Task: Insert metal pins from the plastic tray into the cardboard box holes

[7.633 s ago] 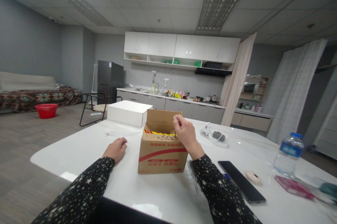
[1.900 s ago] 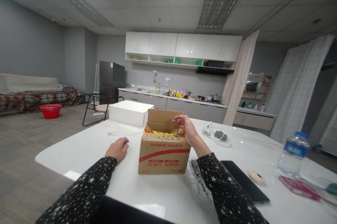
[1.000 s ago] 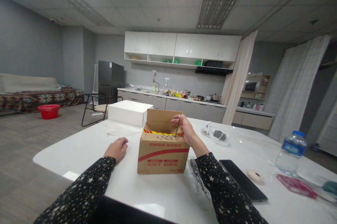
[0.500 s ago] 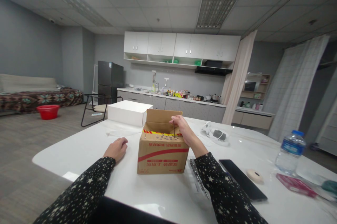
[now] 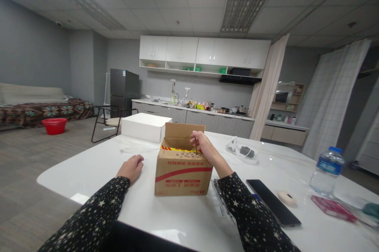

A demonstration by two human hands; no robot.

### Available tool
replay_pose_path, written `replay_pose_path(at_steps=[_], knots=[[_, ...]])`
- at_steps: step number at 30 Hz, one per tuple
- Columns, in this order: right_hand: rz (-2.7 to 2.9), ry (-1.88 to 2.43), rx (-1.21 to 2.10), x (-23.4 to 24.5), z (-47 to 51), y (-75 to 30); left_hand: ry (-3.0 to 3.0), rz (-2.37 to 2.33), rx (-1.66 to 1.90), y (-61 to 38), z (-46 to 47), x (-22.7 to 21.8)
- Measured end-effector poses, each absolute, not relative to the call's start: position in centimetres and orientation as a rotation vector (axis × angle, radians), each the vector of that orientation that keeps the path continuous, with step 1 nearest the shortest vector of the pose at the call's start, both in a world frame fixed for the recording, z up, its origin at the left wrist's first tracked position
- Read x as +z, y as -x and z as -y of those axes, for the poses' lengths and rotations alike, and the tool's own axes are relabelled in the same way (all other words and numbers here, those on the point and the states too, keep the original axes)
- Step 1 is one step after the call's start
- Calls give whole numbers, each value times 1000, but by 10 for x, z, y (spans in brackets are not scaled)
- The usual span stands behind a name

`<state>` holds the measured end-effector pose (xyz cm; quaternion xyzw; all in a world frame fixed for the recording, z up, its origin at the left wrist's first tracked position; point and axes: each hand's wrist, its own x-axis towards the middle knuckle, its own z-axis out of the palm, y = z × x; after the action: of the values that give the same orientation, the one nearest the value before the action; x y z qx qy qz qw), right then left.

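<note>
A cardboard box [image 5: 183,179] with red printing stands on the white table, its back flap raised. Several small round metal pieces, which look like screw heads, dot its top front panel [image 5: 171,155]. Over the box's right side, my right hand [image 5: 203,145] pinches a thin dark rod [image 5: 196,146] held upright, its lower end at the panel among those pieces. Something yellow and red [image 5: 171,148] shows inside the box. My left hand [image 5: 130,168] rests on the tabletop left of the box, fingers loosely bent, holding nothing.
Behind the box is a white carton [image 5: 145,127]. To the right lie a metal rack-like object [image 5: 222,198] partly under my sleeve, a black phone [image 5: 274,202], a beige round case [image 5: 286,198], a pink packet [image 5: 334,208] and a water bottle [image 5: 327,171]. A white cabled device [image 5: 245,153] sits farther back.
My right hand has shifted very slightly, its fingers lower around the rod. The box and my left hand stay where they were.
</note>
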<state>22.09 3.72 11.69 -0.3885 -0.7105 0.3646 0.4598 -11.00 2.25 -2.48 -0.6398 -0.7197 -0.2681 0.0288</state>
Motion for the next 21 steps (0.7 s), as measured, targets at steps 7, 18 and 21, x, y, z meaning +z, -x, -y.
replay_pose_path(at_steps=[7, 18, 21], knots=[[1817, 963, 843, 111, -45, -221, 1975, 2224, -824, 110, -23, -25], [1825, 944, 824, 118, -31, -221, 1974, 2222, -839, 110, -23, -25], [1766, 913, 892, 120, -31, -221, 1969, 2216, -850, 111, -23, -25]])
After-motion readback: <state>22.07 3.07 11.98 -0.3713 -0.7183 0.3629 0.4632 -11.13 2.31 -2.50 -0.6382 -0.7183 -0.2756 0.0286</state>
